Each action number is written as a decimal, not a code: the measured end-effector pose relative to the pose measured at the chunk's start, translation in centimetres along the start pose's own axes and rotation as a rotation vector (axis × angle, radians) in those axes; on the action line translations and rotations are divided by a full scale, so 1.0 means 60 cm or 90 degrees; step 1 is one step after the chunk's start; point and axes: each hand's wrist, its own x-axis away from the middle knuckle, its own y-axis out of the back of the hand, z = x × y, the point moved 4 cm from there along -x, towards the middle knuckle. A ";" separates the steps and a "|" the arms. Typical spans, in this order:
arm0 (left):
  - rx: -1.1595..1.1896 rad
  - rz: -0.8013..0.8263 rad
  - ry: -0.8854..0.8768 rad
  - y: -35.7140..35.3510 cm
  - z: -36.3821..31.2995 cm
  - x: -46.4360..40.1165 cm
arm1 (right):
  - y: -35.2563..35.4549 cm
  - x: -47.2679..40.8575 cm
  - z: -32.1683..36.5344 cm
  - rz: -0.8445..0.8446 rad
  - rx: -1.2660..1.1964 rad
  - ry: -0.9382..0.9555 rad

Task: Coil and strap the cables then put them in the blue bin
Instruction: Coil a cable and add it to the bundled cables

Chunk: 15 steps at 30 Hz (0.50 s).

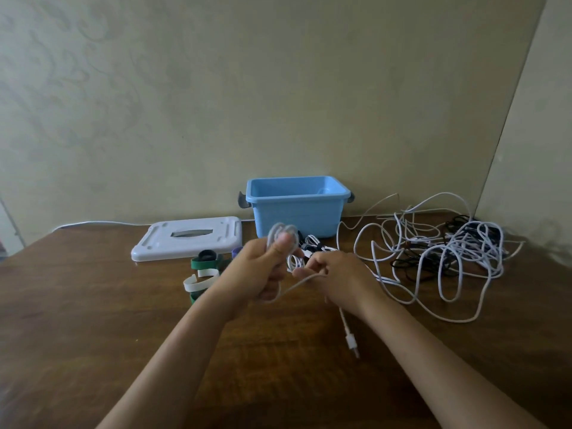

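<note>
Both hands' grip: left hand (263,267) holds white cable (282,235), right hand (337,274) beside.

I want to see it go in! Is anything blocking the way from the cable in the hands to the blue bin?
Nothing visible does. The white cable is held just in front of the blue bin, whose top is open; its lid lies aside.

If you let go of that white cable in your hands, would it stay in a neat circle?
Probably not. The white cable looks thin and floppy: its loops keep shape only where the left hand grips them, and the free end droops to the table. The loose pile of cables sprawls, so it would likely spring open without a strap.
</note>
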 end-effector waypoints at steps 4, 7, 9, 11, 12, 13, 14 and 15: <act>-0.216 -0.026 -0.022 -0.021 0.005 -0.006 | 0.020 -0.002 -0.005 -0.104 0.019 -0.043; -0.288 -0.071 -0.053 -0.027 0.003 -0.009 | 0.029 0.005 -0.009 -0.160 -0.035 -0.024; -0.336 -0.075 -0.070 -0.033 0.003 -0.009 | 0.024 0.006 -0.004 -0.145 -0.036 -0.017; -0.356 -0.060 -0.075 -0.040 0.006 -0.009 | 0.011 0.003 -0.001 -0.116 -0.017 -0.022; -0.356 -0.058 -0.076 -0.041 0.008 -0.010 | 0.006 0.002 0.000 -0.112 -0.001 -0.029; -0.356 -0.062 -0.080 -0.041 0.008 -0.011 | 0.004 0.001 0.001 -0.111 0.018 -0.040; -0.359 -0.070 -0.084 -0.040 0.008 -0.012 | 0.005 0.001 0.003 -0.103 0.032 -0.056; -0.365 -0.079 -0.092 -0.039 0.007 -0.013 | 0.005 0.001 0.001 -0.087 0.028 -0.073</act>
